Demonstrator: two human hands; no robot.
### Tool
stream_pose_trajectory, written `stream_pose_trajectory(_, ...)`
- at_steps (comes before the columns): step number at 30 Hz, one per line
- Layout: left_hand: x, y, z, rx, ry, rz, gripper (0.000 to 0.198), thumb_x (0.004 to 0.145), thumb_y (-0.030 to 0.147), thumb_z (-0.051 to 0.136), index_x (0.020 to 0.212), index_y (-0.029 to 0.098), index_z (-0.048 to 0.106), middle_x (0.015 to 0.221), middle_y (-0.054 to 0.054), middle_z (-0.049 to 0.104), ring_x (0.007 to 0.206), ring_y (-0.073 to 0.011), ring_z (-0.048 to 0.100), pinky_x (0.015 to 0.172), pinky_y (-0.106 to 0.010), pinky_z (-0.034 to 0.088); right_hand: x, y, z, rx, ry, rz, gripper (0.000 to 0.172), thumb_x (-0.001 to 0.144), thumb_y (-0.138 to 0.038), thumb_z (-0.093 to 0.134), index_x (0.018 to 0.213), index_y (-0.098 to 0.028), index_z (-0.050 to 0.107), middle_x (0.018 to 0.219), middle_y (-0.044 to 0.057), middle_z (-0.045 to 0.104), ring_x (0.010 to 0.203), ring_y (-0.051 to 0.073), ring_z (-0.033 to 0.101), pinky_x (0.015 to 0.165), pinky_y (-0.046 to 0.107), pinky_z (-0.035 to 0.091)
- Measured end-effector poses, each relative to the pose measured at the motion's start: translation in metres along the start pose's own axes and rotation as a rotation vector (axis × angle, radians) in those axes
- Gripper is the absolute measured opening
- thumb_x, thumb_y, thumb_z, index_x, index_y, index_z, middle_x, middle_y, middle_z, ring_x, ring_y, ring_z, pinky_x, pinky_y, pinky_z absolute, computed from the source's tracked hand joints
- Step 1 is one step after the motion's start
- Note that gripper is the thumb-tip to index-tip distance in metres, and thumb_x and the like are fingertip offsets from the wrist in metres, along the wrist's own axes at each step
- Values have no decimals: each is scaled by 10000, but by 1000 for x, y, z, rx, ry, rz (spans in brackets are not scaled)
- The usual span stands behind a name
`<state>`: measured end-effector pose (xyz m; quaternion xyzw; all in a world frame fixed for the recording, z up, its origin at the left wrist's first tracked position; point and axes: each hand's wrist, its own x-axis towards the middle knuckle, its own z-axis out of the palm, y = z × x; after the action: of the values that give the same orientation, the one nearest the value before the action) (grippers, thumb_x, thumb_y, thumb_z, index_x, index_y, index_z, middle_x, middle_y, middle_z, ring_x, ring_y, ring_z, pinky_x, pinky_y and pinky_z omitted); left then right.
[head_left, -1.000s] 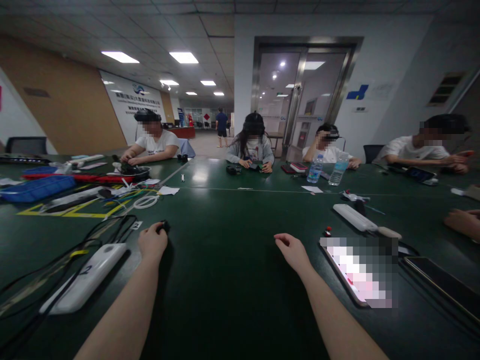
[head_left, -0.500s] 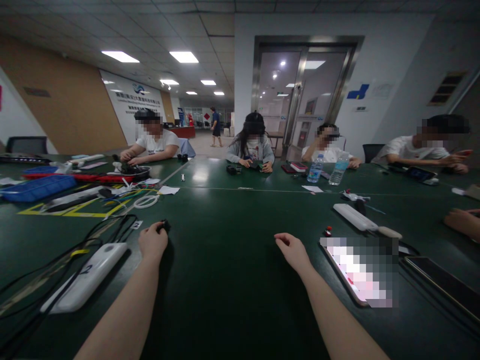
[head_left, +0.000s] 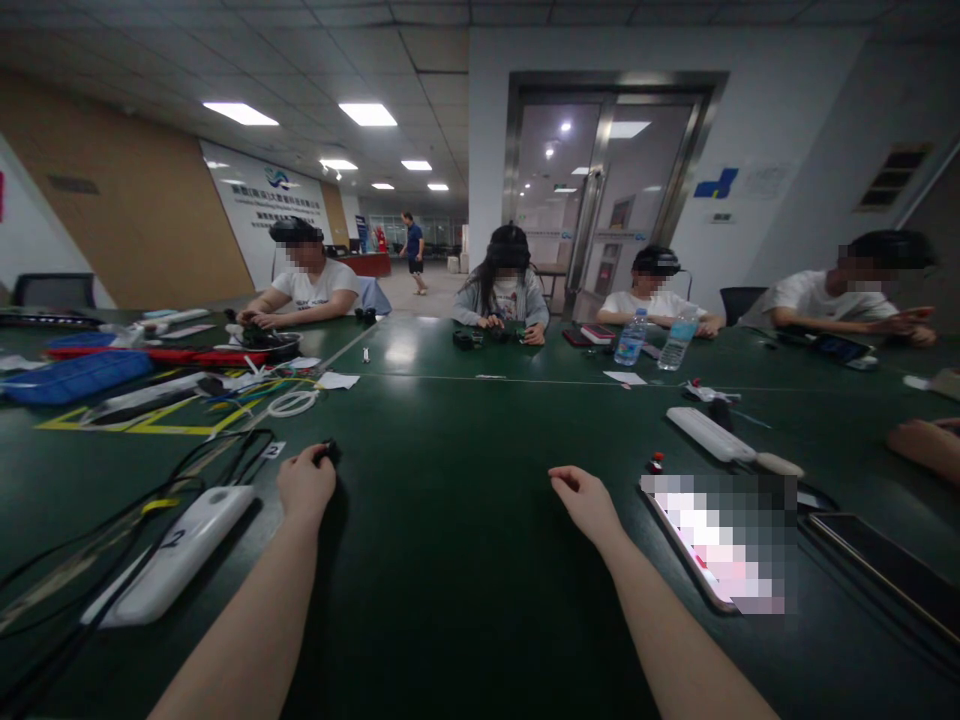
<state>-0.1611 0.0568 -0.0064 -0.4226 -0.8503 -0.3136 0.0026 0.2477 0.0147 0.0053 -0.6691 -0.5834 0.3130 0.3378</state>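
Note:
My left hand (head_left: 305, 486) rests on the dark green table (head_left: 450, 560) with its fingers closed on a small black object (head_left: 328, 452), which is mostly hidden. To its left lies a white power strip (head_left: 176, 553) tangled in black cables (head_left: 180, 480). My right hand (head_left: 586, 503) lies relaxed on the tabletop, loosely curled and holding nothing. Nearest to it, on the right, is a flat device with a pixelated screen (head_left: 716, 540). Beyond that device stand a small red-topped item (head_left: 656, 462) and a second white power strip (head_left: 705, 434).
A black phone (head_left: 877, 560) lies at the right. A co-worker's hand (head_left: 926, 440) reaches in at the right edge. Several seated people work across the table. A blue tray (head_left: 75, 377), a red tray (head_left: 172, 355) and loose coloured wires (head_left: 240, 392) lie at the far left.
My hands have not visibly moved. A person in the far background has walked left, and the seated person at the far right has shifted slightly.

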Motion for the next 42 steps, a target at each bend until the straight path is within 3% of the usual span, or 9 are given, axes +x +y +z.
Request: stream_pose_trajectory(42,2,-3,2,-1,6,8,376,796,223,457,1119,162,639,1016,-164,609,1090,-292,517,921,-397,413,0,-1,0,-10,10,13,265,791,-253,507,1017,-204,636,1032,40,646,965,189,594,851,329,453)
